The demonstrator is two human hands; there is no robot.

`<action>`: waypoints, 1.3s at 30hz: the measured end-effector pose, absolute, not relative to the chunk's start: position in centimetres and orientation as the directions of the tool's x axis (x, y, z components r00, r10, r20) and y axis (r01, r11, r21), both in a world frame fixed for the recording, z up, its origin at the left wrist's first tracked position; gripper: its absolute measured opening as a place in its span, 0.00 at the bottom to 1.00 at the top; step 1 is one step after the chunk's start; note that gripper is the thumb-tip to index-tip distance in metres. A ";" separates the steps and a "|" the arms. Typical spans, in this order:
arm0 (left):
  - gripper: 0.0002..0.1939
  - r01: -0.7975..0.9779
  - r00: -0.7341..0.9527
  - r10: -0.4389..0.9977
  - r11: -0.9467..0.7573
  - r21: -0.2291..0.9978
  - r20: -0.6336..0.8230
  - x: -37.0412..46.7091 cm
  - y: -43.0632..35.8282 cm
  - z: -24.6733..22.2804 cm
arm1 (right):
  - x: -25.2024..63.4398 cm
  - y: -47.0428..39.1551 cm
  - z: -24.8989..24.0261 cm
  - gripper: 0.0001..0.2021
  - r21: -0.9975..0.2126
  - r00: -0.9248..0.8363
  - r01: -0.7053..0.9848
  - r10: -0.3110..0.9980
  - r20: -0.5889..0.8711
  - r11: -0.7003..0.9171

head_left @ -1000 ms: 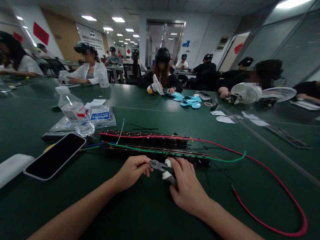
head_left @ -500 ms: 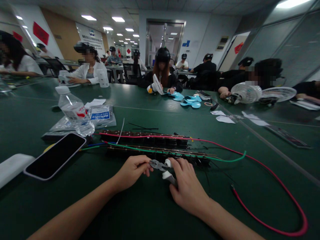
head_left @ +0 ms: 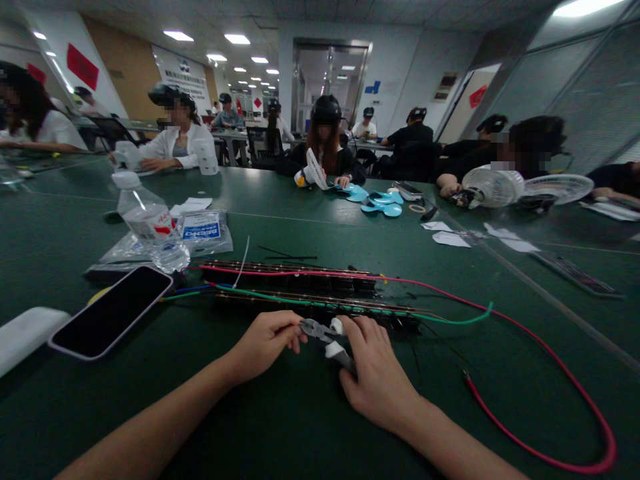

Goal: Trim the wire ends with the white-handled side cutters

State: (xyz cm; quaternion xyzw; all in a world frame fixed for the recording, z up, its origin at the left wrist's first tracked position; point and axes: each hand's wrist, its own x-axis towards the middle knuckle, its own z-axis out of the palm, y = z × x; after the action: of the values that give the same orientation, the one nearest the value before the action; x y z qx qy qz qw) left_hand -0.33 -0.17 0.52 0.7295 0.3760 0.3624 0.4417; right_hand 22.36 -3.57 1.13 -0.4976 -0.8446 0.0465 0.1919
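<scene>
Diagonal cutting pliers [head_left: 316, 329] with white and grey handles lie in my right hand [head_left: 377, 373], which is closed around them with the jaws pointing left. My left hand [head_left: 267, 347] is closed in a pinch right at the jaw tips; what its fingers hold is hidden. Just beyond both hands, two long black terminal strips [head_left: 325, 280] with copper-coloured rails lie side by side on the table. A red wire [head_left: 430, 287] runs over the far strip and loops round to the right. A green wire [head_left: 300, 299] lies along the near one, and a white cable tie [head_left: 243, 260] stands up at their left.
On the left are a phone [head_left: 115, 313], a white object [head_left: 30, 339], a water bottle [head_left: 150, 223] and a plastic bag [head_left: 205, 230]. Black cable ties [head_left: 290, 257] lie behind the strips. Across the green table [head_left: 280, 220], people handle fan parts near blue fan blades [head_left: 383, 202].
</scene>
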 end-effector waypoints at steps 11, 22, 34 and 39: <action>0.12 0.254 0.470 0.865 -0.322 0.912 0.175 -0.3 -0.1 0.7 | 22.4 -3.5 1.3 0.34 -0.278 -0.437 0.820 0.860 0.264 0.501; 0.12 0.258 0.489 0.853 -0.341 0.904 0.182 -0.4 -0.1 0.8 | 22.4 -3.4 1.6 0.32 -0.282 -0.452 0.808 0.852 0.264 0.517; 0.12 0.252 0.497 0.850 -0.337 0.907 0.178 -0.4 0.0 0.5 | 22.6 -3.1 1.1 0.26 -0.260 -0.456 0.816 0.851 0.261 0.517; 0.11 0.257 0.493 0.854 -0.325 0.910 0.165 -0.4 0.0 0.6 | 22.7 -3.1 0.8 0.26 -0.251 -0.448 0.823 0.854 0.265 0.509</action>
State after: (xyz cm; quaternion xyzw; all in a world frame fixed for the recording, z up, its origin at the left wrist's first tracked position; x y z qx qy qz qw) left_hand -0.37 -0.05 0.57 0.7412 0.3747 0.3360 0.4442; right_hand 22.65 -3.14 0.80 -0.4935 -0.8497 0.0427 0.1807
